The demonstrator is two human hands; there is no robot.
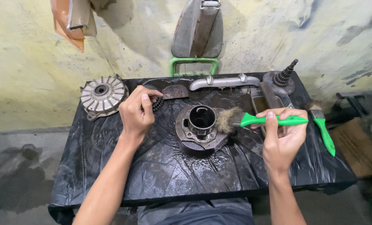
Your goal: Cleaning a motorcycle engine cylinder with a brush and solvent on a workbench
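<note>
My right hand [281,137] grips a green-handled paintbrush [273,121], held sideways. Its dirty bristles touch the right side of a round metal engine part [198,127] with an open cylinder in its middle, standing in the centre of the table. My left hand [136,111] rests to the left of that part, fingers curled around a small dark toothed gear [157,103] by the thumb.
The table is covered in wet black plastic sheeting [111,166]. On it lie a finned round hub [102,95] at back left, a grey metal handle [224,81], a stepped gear shaft [285,77], a clear tray [273,100], a second green brush [322,127].
</note>
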